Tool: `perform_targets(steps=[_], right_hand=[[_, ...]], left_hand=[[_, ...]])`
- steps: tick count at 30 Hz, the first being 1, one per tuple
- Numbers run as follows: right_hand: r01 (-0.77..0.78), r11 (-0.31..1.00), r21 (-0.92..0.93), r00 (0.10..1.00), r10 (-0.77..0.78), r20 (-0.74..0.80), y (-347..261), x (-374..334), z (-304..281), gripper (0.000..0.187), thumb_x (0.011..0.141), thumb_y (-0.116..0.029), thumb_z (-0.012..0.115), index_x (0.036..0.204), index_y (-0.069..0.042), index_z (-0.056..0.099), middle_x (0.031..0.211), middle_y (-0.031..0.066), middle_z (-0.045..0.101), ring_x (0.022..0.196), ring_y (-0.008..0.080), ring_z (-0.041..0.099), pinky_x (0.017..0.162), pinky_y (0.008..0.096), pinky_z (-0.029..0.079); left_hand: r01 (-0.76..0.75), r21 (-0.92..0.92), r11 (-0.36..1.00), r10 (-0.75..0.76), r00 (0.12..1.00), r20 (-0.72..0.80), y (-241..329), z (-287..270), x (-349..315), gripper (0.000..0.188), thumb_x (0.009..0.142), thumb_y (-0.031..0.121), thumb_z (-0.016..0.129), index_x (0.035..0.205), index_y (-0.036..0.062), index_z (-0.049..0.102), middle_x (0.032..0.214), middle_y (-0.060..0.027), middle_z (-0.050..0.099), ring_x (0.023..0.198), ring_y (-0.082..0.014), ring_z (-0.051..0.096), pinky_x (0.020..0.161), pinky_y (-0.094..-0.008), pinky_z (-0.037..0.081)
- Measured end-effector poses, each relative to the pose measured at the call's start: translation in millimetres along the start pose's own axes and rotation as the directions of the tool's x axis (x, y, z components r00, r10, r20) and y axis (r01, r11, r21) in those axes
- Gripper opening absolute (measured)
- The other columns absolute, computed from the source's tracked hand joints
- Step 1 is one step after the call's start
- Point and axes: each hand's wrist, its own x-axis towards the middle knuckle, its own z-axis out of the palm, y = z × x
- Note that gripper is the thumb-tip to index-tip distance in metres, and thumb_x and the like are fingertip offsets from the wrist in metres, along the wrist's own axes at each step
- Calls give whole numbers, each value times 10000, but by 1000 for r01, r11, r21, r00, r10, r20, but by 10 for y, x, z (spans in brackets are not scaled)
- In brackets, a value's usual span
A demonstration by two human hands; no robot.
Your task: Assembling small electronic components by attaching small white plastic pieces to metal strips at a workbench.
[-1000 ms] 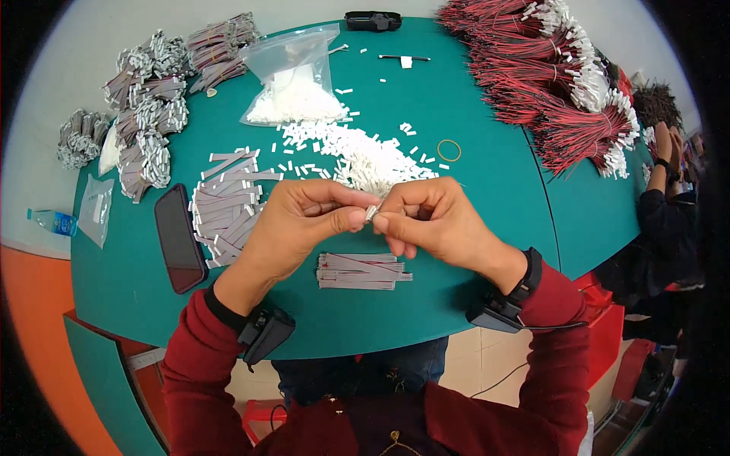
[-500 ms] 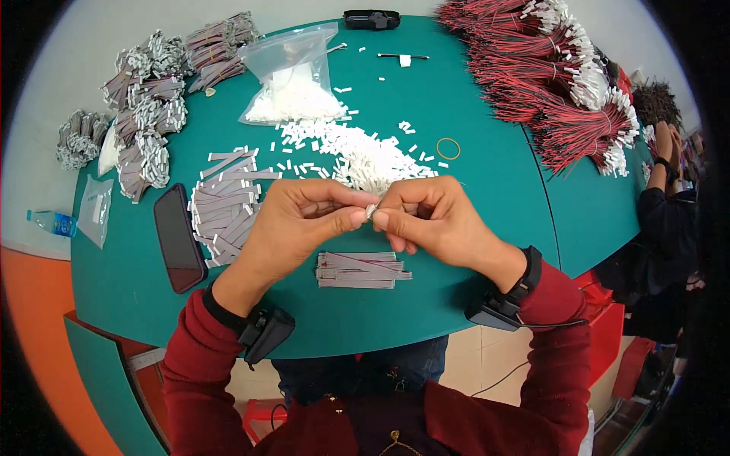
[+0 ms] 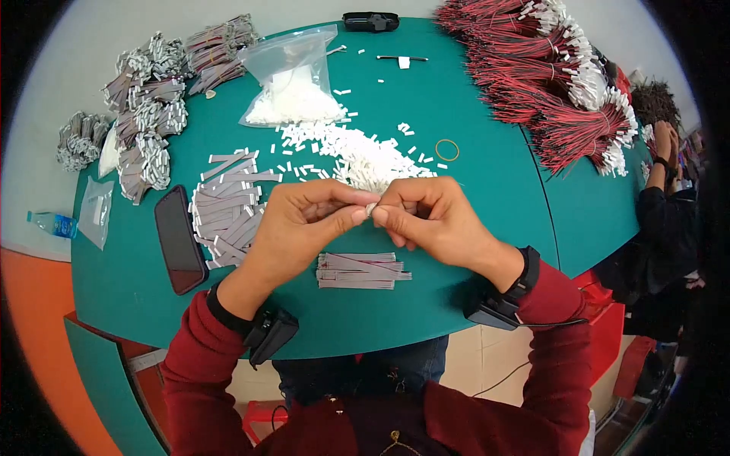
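Observation:
My left hand and my right hand meet over the middle of the table, thumbs and forefingers pinched on one small whitish piece. Fingertips cover most of it, so its exact kind is hidden. Just beyond my fingers spreads a heap of small white connector housings. Nearer to me, below my hands, lies a neat stack of short grey flat ribbon cables. Left of my left hand is a loose pile of grey ribbon cables with white ends.
A phone lies at left, near an empty-looking plastic bag and a bottle. Bundled grey cables, an open bag of white housings, a rubber band and red-black wire bundles surround the work area. Another person's arm shows far right.
My hands stay almost in place, with the pinched piece turned slightly between the fingertips. My left forearm has shifted a little to the right.

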Motion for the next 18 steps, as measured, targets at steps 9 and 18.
perform_targets(steps=[9, 18], right_hand=[[-48, 997, 65, 999, 47, 22, 3, 10, -4, 182, 878, -164, 573, 773, -16, 591, 582, -20, 523, 519, 20, 470, 445, 169, 354], [-73, 995, 74, 993, 66, 95, 26, 10, 8, 183, 887, -155, 557, 783, -10, 596, 582, -10, 513, 511, 33, 451, 454, 184, 359]], left_hand=[[92, -38, 995, -89, 993, 71, -20, -11, 15, 259, 945, 253, 445, 941, 13, 541, 693, 1, 497, 637, -66, 450, 580, -197, 371], [41, 137, 990, -61, 988, 144, 16, 26, -18, 283, 953, 261, 414, 794, 33, 469, 677, 14, 395, 612, -69, 342, 542, -217, 312]])
